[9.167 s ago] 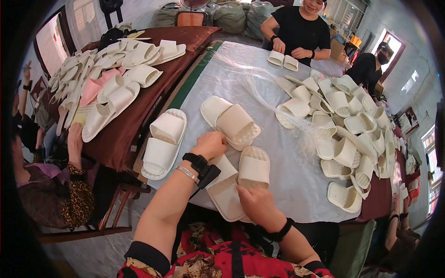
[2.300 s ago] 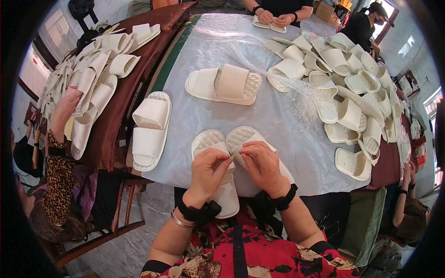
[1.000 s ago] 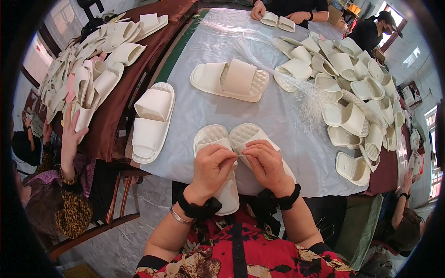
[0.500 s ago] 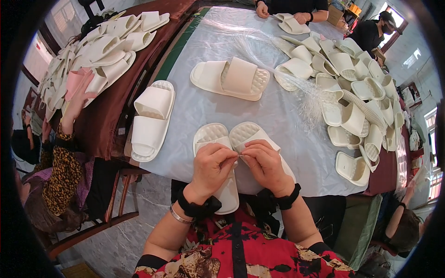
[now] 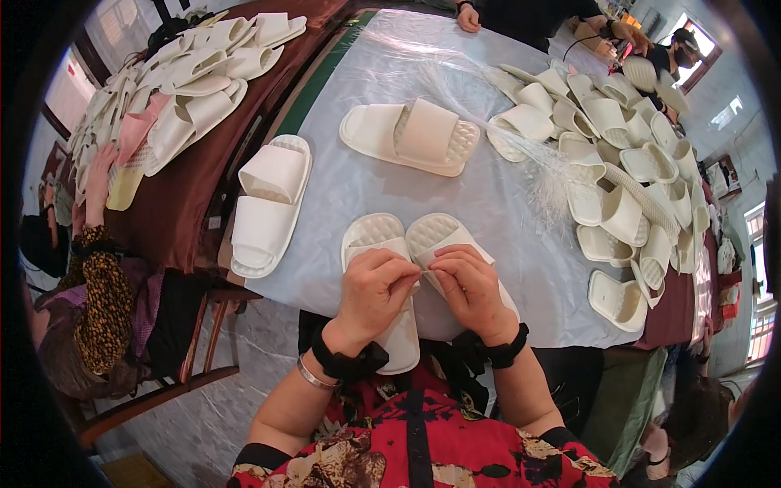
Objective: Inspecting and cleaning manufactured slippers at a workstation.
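My left hand (image 5: 377,294) and my right hand (image 5: 470,294) meet fingertip to fingertip, both pinched closed. A thin pale strand seems to run between them, too small to tell its kind. Beneath lie two cream slide slippers side by side, toes away from me: the left slipper (image 5: 376,230) under my left hand, the right slipper (image 5: 437,230) under my right. My hands hide parts of their straps. Farther off, one cream slipper (image 5: 425,134) lies crosswise. To the left, a stacked pair of slippers (image 5: 264,232) sits near the table edge.
A bundle of clear thin strands (image 5: 543,167) stretches across the plastic-covered table (image 5: 390,191). Slippers are heaped at right (image 5: 606,175). On the left table rests another slipper pile (image 5: 183,81), with a pink slipper (image 5: 138,130) and a co-worker's hand (image 5: 98,175). Another person's hand (image 5: 468,18) rests at the far edge.
My hands stay pinched in nearly the same place. The left co-worker's hand has moved off the pink slipper. At the far edge, the person no longer holds a slipper over the table.
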The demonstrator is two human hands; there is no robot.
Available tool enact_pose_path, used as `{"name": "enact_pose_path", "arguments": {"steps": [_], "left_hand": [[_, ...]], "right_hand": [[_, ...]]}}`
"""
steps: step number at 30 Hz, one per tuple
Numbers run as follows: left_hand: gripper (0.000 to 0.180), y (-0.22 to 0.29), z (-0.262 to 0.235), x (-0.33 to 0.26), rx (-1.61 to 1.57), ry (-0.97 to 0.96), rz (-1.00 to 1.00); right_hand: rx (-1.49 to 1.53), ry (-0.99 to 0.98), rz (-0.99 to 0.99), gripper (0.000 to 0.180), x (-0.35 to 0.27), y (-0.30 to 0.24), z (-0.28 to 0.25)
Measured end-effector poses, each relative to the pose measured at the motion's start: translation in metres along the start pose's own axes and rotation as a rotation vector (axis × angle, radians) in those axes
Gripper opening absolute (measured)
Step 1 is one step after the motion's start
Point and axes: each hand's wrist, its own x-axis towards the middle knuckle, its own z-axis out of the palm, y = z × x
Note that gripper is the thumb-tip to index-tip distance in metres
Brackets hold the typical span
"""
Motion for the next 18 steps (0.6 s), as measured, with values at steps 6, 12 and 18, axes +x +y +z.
{"name": "enact_pose_path", "arguments": {"steps": [6, 12, 18], "left_hand": [[0.011, -0.0017, 0.0020, -0.0016, 0.018, 0.016, -0.002], [0.011, -0.0020, 0.0013, -0.0014, 0.029, 0.007, 0.019], [0.009, -0.0009, 0.0010, 0.0017, 0.044, -0.006, 0.037]], "right_hand": [[0.001, -0.012, -0.001, 0.010, 0.0014, 0.0007, -0.0003], [-0.020, -0.050, 0.009, 0.009, 0.0037, -0.0022, -0.0011], [-0.036, -0.072, -0.014, 0.010, 0.0053, -0.0003, 0.0029]]}}
